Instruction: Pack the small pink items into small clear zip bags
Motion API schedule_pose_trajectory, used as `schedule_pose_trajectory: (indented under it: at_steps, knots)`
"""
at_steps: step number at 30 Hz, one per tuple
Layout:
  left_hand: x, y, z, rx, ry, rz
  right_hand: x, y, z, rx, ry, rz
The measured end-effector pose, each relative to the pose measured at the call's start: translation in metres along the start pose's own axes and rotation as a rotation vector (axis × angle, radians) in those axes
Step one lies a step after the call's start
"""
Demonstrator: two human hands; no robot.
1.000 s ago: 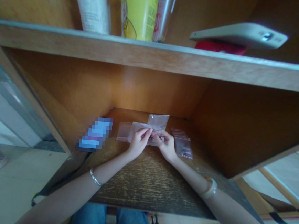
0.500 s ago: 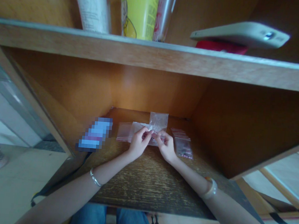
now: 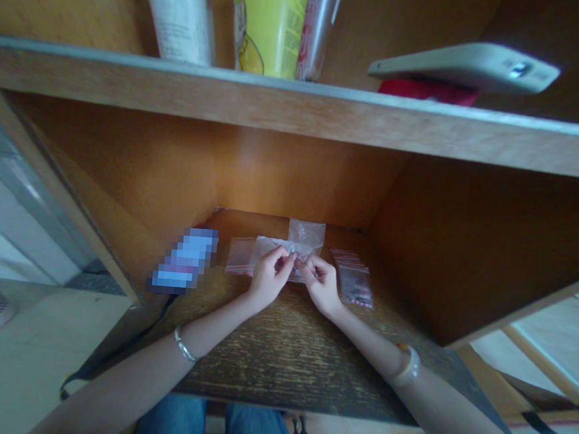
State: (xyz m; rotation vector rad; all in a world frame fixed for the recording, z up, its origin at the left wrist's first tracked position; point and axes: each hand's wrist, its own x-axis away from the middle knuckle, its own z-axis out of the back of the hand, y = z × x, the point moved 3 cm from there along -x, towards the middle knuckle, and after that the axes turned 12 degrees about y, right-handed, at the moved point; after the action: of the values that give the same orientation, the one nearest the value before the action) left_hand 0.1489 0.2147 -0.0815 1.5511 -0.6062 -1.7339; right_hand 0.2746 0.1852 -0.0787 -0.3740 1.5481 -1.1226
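My left hand [image 3: 268, 279] and my right hand [image 3: 322, 283] meet over the dark wooden desk [image 3: 284, 350], both pinching the lower edge of a small clear zip bag [image 3: 307, 235] that stands up between the fingertips. Flat under the hands lie more clear bags [image 3: 244, 255]. A short stack of zip bags with something dark and pinkish inside [image 3: 354, 283] rests just right of my right hand. Whether anything sits inside the held bag is too small to tell.
A blurred blue and white object [image 3: 186, 259] lies at the desk's left. Wooden side walls close in both sides. The shelf [image 3: 298, 107] above carries a clear jar [image 3: 181, 14], a yellow cup [image 3: 268, 23] and a phone [image 3: 464, 67] on something red.
The held bag has crumpled a little and its top sits slightly lower and narrower. Both hands stay in almost the same place, with fingers pinched closer together.
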Motion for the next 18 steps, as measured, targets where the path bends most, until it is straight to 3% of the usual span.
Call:
schedule_pose_trajectory:
  at_steps: [8, 18]
  knots:
    - [0.002, 0.003, 0.001, -0.021, 0.006, -0.046, 0.0, 0.006, 0.004, -0.096, 0.064, -0.106]
    - [-0.001, 0.005, 0.009, 0.134, 0.139, 0.065, -0.001, 0.009, 0.004, -0.139, -0.027, -0.136]
